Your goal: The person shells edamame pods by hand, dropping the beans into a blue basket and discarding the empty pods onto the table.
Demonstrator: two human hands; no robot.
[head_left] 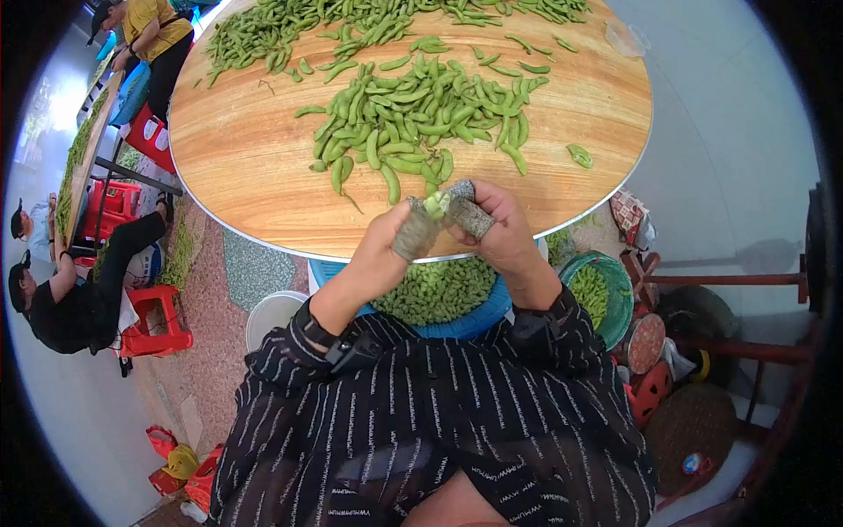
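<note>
At the near edge of the round wooden table [246,149], my two hands meet over a green soybean pod [436,205], which looks split, with pale beans showing. My left hand [379,250] is closed on its left side; my right hand [507,235] pinches from the right. Grey wrappings cover some fingers on both hands, and the left fingertips are slightly blurred. Just beyond the hands lies a loose heap of green soybean pods [413,110]. Below them, a blue basket [481,325] holds many shelled green beans [435,292].
More pods [290,35] cover the table's far side. A green basket [625,303] with pods stands at the right, near red stools and rails. A white bucket [268,314] is at lower left. Several people sit at another long table [83,176] on the left, with red stools [158,321].
</note>
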